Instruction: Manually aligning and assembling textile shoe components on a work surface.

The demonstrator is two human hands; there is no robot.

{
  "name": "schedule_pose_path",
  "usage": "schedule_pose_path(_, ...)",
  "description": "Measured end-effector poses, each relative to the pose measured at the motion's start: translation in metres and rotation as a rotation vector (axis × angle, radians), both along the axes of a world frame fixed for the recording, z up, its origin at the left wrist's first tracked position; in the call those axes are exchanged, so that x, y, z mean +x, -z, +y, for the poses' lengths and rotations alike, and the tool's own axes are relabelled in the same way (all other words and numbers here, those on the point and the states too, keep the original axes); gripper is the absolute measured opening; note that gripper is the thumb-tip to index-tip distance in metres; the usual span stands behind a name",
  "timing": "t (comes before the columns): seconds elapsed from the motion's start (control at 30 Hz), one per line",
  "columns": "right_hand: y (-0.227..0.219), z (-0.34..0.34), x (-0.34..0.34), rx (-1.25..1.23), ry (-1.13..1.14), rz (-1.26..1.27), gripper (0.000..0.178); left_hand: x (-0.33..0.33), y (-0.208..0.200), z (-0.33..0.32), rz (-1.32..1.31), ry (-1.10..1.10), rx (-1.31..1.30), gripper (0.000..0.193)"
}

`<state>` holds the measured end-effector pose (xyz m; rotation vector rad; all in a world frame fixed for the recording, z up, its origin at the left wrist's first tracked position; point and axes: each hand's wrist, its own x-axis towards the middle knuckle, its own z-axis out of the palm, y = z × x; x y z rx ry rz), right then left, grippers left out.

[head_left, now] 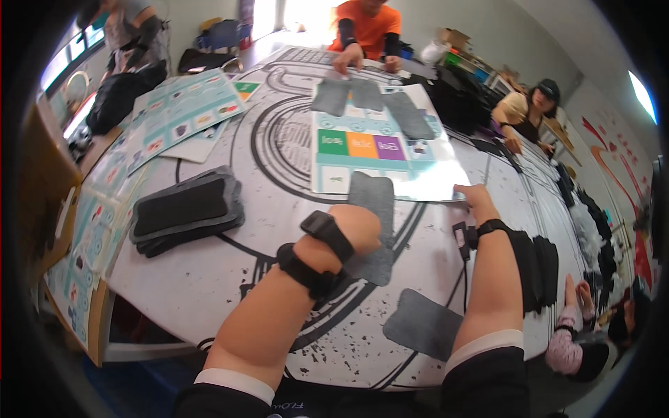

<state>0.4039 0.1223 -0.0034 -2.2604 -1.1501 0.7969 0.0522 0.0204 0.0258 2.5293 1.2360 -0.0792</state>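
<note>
A person at a round white table (209,279) printed with black line art works over a glossy instruction sheet (380,150) bearing green, orange and purple blocks, the landmark at the table's centre. The left hand (352,230), wearing a black wrist strap, is closed on a grey felt panel (373,230) that hangs off the sheet's near edge toward the person; the fingers are hidden behind the hand, so only the clamp itself can be judged. The right hand (477,196) presses the sheet's near right corner, fingers together and flat, holding nothing. Three more grey felt pieces (369,97) already lie across the sheet's far end, where a person in an orange shirt (366,31) reaches in. Another felt piece (421,324) lies loose on the table nearer the wearer than the sheet, and a stack of dark felt pads (185,209) waits to the sheet's left. By the look of it, the laying-out is partly done, with the held panel unplaced and plenty of stock untouched.
</note>
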Motion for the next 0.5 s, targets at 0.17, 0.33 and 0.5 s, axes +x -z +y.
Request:
schedule_pose_path(0.17,-0.014,-0.001,-0.017,0.248,-0.112,0.362,0.054,0.002,0.001,-0.001,0.0,-0.005,-0.011,0.024)
schedule_pose_path(0.33,-0.054,-0.026,-0.027,0.48,-0.244,0.591,0.048,0.01,-0.001,-0.003,0.016,0.018,0.029,0.024)
schedule_pose_path(0.5,-0.082,-0.084,-0.009,0.753,-0.14,0.659,0.041,0.004,-0.003,-0.006,0.064,0.034,0.035,0.027)
